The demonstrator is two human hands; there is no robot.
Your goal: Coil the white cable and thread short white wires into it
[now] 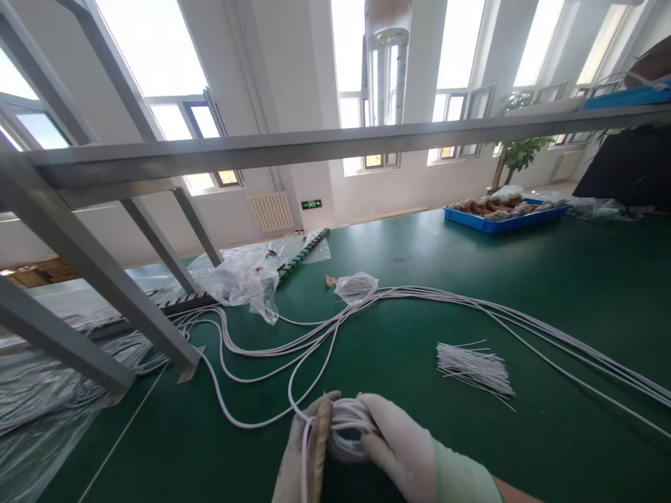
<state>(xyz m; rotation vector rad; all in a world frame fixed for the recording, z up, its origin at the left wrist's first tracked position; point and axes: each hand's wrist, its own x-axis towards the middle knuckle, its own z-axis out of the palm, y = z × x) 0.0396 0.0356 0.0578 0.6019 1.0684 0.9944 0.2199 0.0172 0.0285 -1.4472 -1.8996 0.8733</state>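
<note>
Low in the head view, both gloved hands grip a small coil of white cable (350,448) above the green table. My left hand (309,450) wraps the coil's left side, and a strand of cable runs down over its fingers. On the right side, my right hand (398,440) pinches the loops between thumb and fingers. Loose white cables (293,349) lead away from the coil across the tabletop. A pile of thin white ties (476,370) lies to the right of my hands. Farther back sits a clear bag (356,286) with more thin white pieces inside.
A grey metal frame (105,279) stands on the left, its crossbar (335,144) spanning the view. Crumpled clear plastic (246,279) lies by a green slotted strip (304,257). A blue tray (493,225) of brownish bundled parts rests at the back right of the green table (409,251).
</note>
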